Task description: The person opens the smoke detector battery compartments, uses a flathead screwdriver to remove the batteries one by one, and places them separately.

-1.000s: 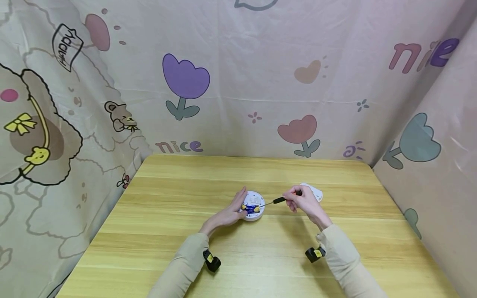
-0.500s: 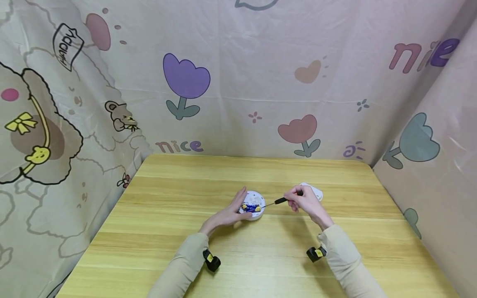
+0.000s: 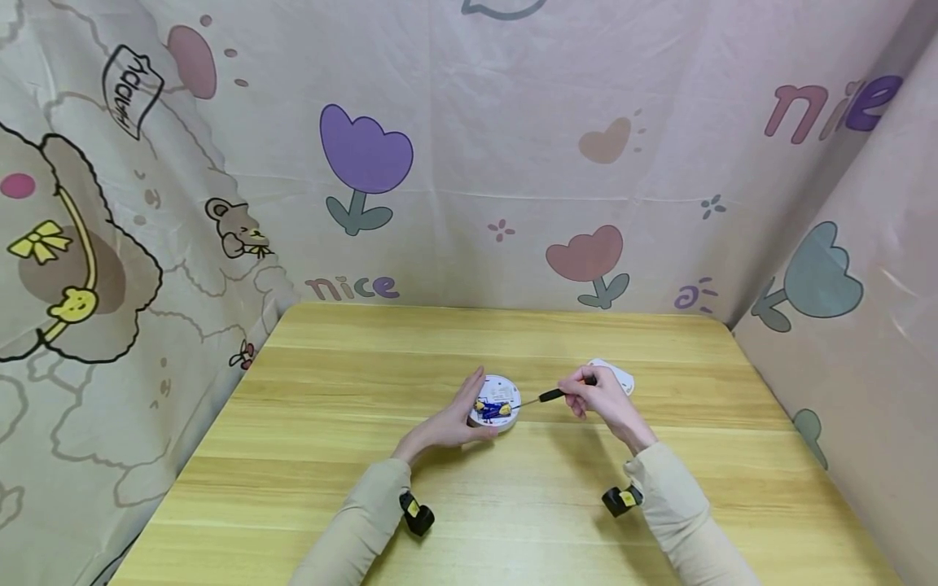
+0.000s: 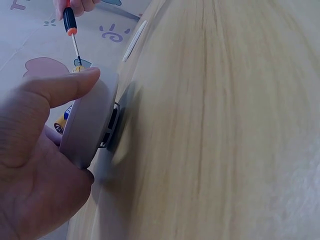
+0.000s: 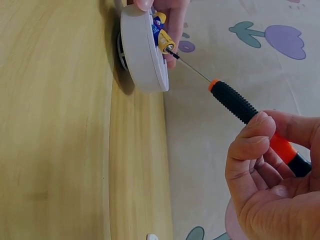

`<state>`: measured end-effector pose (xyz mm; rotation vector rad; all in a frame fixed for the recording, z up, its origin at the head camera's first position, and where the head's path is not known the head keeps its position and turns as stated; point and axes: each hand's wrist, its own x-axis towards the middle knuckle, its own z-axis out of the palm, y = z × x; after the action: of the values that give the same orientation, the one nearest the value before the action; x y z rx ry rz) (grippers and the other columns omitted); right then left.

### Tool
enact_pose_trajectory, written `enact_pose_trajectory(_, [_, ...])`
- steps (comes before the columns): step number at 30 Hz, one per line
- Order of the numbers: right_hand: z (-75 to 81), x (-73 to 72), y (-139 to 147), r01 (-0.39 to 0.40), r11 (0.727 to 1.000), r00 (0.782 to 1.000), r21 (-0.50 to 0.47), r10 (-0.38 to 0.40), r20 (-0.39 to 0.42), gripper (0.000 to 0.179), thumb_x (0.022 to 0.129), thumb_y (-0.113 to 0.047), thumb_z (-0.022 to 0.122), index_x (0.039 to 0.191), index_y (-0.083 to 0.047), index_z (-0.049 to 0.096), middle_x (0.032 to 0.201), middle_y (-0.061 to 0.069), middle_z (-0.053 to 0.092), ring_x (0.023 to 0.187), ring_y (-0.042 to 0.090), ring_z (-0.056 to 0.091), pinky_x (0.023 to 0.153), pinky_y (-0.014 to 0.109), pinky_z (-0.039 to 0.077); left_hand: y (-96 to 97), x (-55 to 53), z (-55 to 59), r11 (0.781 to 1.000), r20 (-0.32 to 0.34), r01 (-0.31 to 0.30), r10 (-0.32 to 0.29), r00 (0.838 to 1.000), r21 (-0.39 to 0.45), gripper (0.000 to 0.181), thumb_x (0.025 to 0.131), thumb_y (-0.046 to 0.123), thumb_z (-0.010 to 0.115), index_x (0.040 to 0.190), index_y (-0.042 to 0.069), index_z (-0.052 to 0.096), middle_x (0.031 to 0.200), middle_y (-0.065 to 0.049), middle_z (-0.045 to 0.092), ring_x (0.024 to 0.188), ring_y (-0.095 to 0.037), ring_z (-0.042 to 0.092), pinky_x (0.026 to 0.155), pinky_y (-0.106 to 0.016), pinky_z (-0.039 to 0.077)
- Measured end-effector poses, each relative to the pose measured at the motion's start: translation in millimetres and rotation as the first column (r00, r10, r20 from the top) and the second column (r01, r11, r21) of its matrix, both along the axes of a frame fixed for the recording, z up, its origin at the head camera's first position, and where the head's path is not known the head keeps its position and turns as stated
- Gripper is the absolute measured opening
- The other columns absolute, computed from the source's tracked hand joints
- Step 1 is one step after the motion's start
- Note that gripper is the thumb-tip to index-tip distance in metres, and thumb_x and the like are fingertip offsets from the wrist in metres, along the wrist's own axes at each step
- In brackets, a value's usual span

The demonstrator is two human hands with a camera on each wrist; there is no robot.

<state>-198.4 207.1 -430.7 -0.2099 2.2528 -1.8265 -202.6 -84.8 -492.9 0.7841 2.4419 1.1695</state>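
Observation:
A round white plastic device [image 3: 506, 384] has blue-and-yellow batteries [image 5: 165, 41] in its face. My left hand [image 3: 449, 425] holds it by the side, the thumb [image 4: 70, 86] along its rim and the other fingers partly hidden behind. In the right wrist view, one battery's end sticks up out of the face. My right hand [image 3: 602, 399] pinches a screwdriver [image 5: 232, 101] with a black and orange handle by its grip. Its thin shaft slants toward the device, and the tip is at the end of that raised battery.
A white cover-like piece [image 3: 624, 381] lies on the wooden table [image 3: 381, 350] behind my right hand, partly hidden by it. Printed curtains [image 3: 454, 163] stand behind the table and along both sides. Black wrist cameras [image 3: 418, 514] sit at both cuffs.
My left thumb has slid off the device's face down to its near edge, uncovering more of the batteries. The screwdriver has shifted only slightly, its tip still by the battery end.

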Motion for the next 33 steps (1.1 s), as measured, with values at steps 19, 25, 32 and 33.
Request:
enact_pose_trajectory(19, [-17.5,7.9,11,0.148,0.986,0.989,-0.073,-0.149,-0.01,0.011,0.096,-0.009,0.065,0.087,-0.004,0.06,0.059,-0.005,0.056,0.051,0.006,0.049,0.048,0.02,0.04,1.9,2.2,-1.1,0.996,0.008,-0.06,0.06,0.998,0.06,0.114,0.087,0.041,0.077,0.162,0.005,-0.001,0.171,-0.016,-0.005,0.158,-0.039,0.0,0.126,-0.062,0.012])
enact_pose_trajectory(25, [-29.5,10.5,14,0.265,0.949,0.964,-0.168,-0.265,0.025,0.008,0.097,-0.006,0.063,0.091,-0.002,0.061,0.063,-0.003,0.066,0.054,0.008,0.062,0.054,0.022,0.057,2.5,1.9,-4.3,0.995,0.022,-0.076,0.075,0.997,0.071,0.112,0.087,0.038,0.077,0.162,0.007,0.001,0.171,-0.017,-0.004,0.158,-0.04,0.004,0.126,-0.062,0.014])
enact_pose_trajectory(32, [-39.2,10.9,16,0.291,0.932,0.956,-0.218,-0.291,0.031,0.005,0.098,-0.001,0.059,0.095,0.002,0.06,0.066,-0.003,0.07,0.059,0.009,0.068,0.061,0.026,0.063,3.3,1.9,-3.5,0.993,0.023,-0.093,0.091,0.996,0.072,0.111,0.087,0.036,0.078,0.162,0.007,0.002,0.171,-0.017,-0.003,0.157,-0.041,0.008,0.125,-0.062,0.017])
enact_pose_trajectory(33, [-40.3,10.9,16,0.291,0.932,0.956,-0.215,-0.291,0.033,0.004,0.098,0.0,0.059,0.096,0.004,0.06,0.067,-0.002,0.071,0.06,0.009,0.069,0.063,0.027,0.064,3.3,1.8,-3.2,0.993,0.021,-0.095,0.094,0.995,0.07,0.111,0.087,0.036,0.078,0.162,0.007,0.002,0.171,-0.017,-0.002,0.157,-0.041,0.009,0.125,-0.063,0.017])
